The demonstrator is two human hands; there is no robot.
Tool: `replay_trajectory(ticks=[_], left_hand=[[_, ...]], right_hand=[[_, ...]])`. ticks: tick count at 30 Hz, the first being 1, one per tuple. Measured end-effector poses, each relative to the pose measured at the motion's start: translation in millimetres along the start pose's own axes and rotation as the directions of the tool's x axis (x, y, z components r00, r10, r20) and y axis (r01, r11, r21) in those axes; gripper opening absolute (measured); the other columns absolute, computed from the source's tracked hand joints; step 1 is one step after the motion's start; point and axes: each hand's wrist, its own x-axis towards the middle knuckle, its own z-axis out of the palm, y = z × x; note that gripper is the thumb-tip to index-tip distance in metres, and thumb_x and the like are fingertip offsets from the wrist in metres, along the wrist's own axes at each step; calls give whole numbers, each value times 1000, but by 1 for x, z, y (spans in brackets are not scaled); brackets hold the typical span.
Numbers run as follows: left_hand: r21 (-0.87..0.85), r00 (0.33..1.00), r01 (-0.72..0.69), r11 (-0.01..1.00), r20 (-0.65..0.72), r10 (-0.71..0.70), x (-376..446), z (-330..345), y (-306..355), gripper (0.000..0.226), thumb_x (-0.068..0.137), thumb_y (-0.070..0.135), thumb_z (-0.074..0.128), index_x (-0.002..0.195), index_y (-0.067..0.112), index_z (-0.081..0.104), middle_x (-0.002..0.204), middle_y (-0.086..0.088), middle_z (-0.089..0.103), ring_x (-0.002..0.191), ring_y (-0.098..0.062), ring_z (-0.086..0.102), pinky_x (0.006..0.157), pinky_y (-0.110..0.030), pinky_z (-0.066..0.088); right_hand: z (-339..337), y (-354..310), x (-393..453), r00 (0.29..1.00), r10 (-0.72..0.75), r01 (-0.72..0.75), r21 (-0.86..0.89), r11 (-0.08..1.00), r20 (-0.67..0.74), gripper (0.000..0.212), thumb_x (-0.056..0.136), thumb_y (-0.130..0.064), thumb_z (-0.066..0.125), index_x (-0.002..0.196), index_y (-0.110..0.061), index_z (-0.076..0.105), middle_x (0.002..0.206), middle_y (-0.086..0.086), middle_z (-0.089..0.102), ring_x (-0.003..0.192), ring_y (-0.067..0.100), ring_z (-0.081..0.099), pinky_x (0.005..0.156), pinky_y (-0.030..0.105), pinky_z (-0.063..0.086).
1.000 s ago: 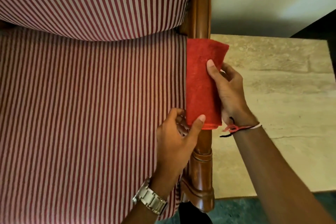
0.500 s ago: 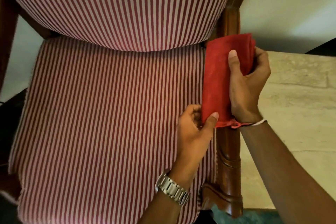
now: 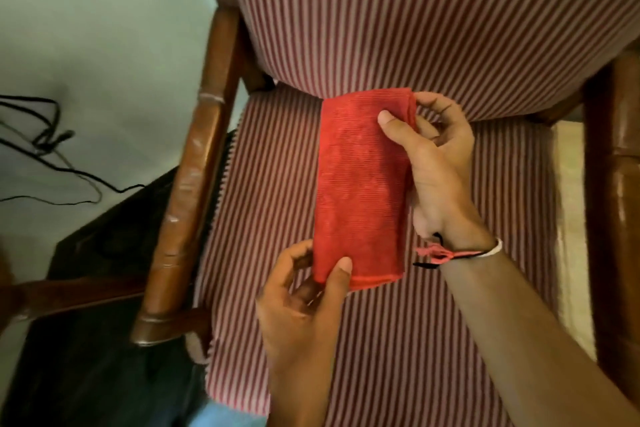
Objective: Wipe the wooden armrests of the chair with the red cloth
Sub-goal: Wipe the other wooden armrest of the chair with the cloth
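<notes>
A red cloth [image 3: 362,184], folded into a long narrow rectangle with a fine ribbed weave and a thin hem along its near edge, is held flat in the air above the middle of the striped seat cushion [image 3: 277,201], between the two armrests and touching neither. Its surface shows faint darker mottling, and its far edge sits just in front of the red-and-white striped backrest [image 3: 415,17].

The left hand [image 3: 304,308] pinches the cloth's near left corner, thumb on top and the curled fingers beneath. The right hand [image 3: 433,166] grips the far right corner, thumb pressed on the upper face and fingers wrapped behind the edge; a thread bracelet [image 3: 453,253] in pink, black and white circles that wrist.

The polished brown wooden armrest on the left [image 3: 187,204] runs from the near left up toward the backrest, glossy with turned rings at its near end. The wooden armrest on the right [image 3: 620,184] is only partly in view at the picture's edge. Black cables [image 3: 52,149] lie on the pale floor far left, beside a dark piece of furniture [image 3: 86,288].
</notes>
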Motion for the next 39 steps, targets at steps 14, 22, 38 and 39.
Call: replay_trajectory(ticks=[14,22,38,39], left_hand=[[170,951,-99,980,-272,144,51,-158,18,45,78,28,74,115,48,60,91,10,77,84,-8,78,70,-16,61],[260,956,-100,961,-243,165,76,-172,-3,35,86,25,74,112,45,63,99,16,74,92,-4,76,74,-16,60],[864,850,-478,159,409,332,152,-137,2,60,107,36,37,159,11,22,169,-19,14,158,-32,12,126,-47,17],[863,855,-490,127,447,264,162,-135,0,63,108,39,30,162,12,12,171,-18,6,159,-31,5,128,-47,13]], right_hand=[[140,68,-37,971,81,-38,-189,981,226,38,81,3,80,115,8,66,108,22,77,101,29,77,85,32,65],[154,98,-21,977,68,-3,-303,953,202,37,81,0,81,116,2,69,111,18,77,104,25,76,90,35,64],[155,137,-4,985,-95,157,-539,828,142,34,77,-21,88,100,-4,71,94,2,74,85,7,70,74,20,61],[150,140,-5,985,-82,148,-515,844,149,34,82,-25,84,105,-5,71,99,2,74,90,7,71,76,19,61]])
